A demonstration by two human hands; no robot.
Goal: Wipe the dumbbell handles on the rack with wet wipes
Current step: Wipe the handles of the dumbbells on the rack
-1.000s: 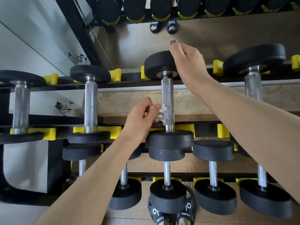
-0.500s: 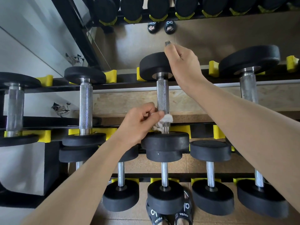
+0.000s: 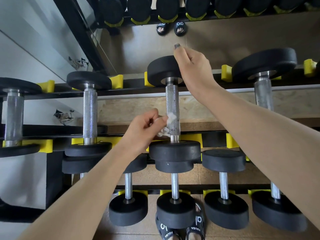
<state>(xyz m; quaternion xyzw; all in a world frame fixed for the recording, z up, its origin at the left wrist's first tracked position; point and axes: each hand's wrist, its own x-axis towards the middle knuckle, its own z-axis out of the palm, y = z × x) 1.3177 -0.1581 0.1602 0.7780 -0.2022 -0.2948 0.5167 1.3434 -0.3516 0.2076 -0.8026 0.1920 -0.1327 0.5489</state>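
The left hand (image 3: 144, 129) pinches a crumpled white wet wipe (image 3: 167, 124) between thumb and curled fingertips, its grip closed tight on the wad, and presses it against the left side of the knurled silver steel handle (image 3: 172, 110) of the middle dumbbell, low on the bar just above the near black round weight head (image 3: 174, 150). The right hand (image 3: 192, 70) reaches over the far black weight head (image 3: 162, 71) of the same dumbbell, fingers curled down over its rim and holding it, one finger with a dark-painted nail raised above the others. That dumbbell lies across the upper tier of the black metal rack (image 3: 52, 94), seated in yellow plastic cradles (image 3: 117, 81). Similar dumbbells (image 3: 89, 110) rest to either side, and smaller ones sit on the tier below. Black sandals with white lettering (image 3: 180, 229) show on the floor beneath, and a mirror (image 3: 225, 37) behind the rack reflects them.
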